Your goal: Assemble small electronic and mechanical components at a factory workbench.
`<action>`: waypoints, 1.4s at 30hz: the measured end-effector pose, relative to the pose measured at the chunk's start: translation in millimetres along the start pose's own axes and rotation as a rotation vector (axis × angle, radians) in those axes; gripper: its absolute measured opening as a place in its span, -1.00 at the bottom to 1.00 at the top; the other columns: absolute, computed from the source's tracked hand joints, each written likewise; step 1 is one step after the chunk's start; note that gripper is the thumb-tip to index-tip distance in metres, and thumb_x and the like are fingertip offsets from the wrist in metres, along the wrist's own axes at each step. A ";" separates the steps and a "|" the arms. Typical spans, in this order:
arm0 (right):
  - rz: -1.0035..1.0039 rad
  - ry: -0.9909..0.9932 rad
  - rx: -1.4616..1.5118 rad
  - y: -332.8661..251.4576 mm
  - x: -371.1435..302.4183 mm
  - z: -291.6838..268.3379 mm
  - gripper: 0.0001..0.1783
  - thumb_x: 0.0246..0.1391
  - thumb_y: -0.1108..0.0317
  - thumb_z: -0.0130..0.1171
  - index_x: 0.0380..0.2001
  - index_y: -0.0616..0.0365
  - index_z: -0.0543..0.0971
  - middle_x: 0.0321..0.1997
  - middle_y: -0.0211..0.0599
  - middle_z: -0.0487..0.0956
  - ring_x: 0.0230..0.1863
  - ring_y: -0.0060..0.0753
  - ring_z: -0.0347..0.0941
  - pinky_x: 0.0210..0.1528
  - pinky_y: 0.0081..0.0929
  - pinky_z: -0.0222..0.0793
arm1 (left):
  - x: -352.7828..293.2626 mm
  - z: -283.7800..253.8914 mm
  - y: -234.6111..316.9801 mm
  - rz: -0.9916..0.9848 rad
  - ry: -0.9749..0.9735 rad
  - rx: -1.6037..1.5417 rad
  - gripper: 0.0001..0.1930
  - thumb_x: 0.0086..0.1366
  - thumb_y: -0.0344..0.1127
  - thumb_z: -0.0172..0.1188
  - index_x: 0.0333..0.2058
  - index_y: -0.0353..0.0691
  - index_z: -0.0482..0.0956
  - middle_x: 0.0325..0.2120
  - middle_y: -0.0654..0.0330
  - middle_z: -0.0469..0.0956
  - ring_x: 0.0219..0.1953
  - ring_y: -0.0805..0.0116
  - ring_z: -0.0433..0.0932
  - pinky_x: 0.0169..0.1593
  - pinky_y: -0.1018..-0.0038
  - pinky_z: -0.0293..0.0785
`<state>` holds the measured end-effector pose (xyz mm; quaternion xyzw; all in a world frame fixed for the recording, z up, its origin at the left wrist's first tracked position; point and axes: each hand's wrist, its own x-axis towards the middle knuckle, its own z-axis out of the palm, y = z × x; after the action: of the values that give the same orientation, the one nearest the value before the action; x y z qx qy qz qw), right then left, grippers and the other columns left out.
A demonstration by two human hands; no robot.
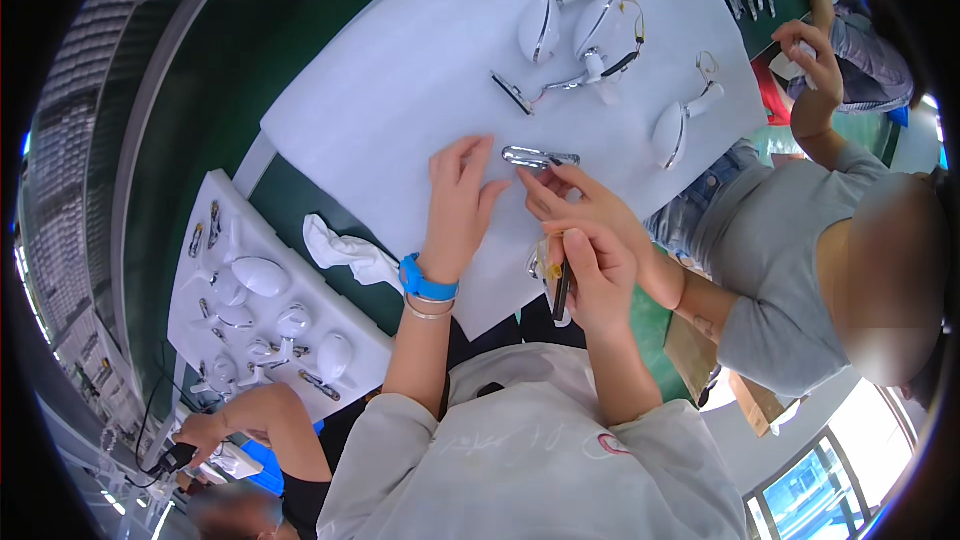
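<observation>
My left hand (461, 210), with a blue band and a bangle at the wrist, is over the white sheet, its thumb apart from its fingers and nothing in it. Close to my body, my right hand (600, 278) grips a slim chrome and black part (562, 290); a small yellowish piece shows beside my fingers, and the rest is partly hidden. Just beyond, a co-worker's hand (590, 202) reaches in from the right. Its fingertips are at a long rounded chrome part (538, 157) lying on the sheet, near my left fingertips.
White, chrome-edged lamp-like housings (540, 28) with wires stand farther off on the white-covered table (390, 100). A chrome bar (512, 93) lies among them. At left, a white foam tray (200, 270) bears several similar parts beside a white cloth (345, 248). Co-workers are on both sides.
</observation>
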<state>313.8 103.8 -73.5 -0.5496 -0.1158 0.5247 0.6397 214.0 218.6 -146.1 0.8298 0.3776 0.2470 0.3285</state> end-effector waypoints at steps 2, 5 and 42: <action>0.014 0.015 -0.038 -3.0 -1.1 -0.9 -0.79 0.10 0.36 -0.12 -0.30 0.24 0.45 -0.59 -0.42 0.42 -0.79 -0.82 0.12 -0.81 -0.84 -0.04 | 7.3 1.1 0.1 0.047 -0.083 -0.038 -0.47 -0.13 -0.51 0.19 -0.08 -0.27 0.33 -0.16 0.08 0.28 -0.17 0.15 0.25 -0.12 0.37 0.24; 0.015 0.012 -0.058 -8.2 -2.3 -2.3 -0.79 0.11 0.36 -0.12 -0.29 0.22 0.46 -0.59 -0.44 0.42 -0.78 -0.83 0.13 -0.79 -0.86 -0.03 | 12.4 8.5 -4.4 0.100 -0.132 -0.017 -0.50 -0.16 -0.48 0.22 -0.13 -0.24 0.38 -0.19 0.11 0.29 -0.22 0.16 0.25 -0.16 0.38 0.26; 0.062 -0.051 -0.321 -13.9 34.9 32.0 -0.83 0.02 0.45 -0.02 -0.32 0.29 0.49 -0.50 -0.34 0.50 -0.79 -0.80 0.16 -0.79 -0.85 0.05 | -30.6 -34.6 -22.7 -0.519 0.262 -0.804 -0.73 0.01 -0.61 0.10 -0.24 -0.37 0.45 -0.42 0.21 0.45 -0.49 0.47 0.41 -0.36 0.60 0.37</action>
<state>312.9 152.4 -65.2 -0.6347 -0.1974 0.5325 0.5240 162.6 218.3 -144.7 0.4780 0.4845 0.3853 0.6231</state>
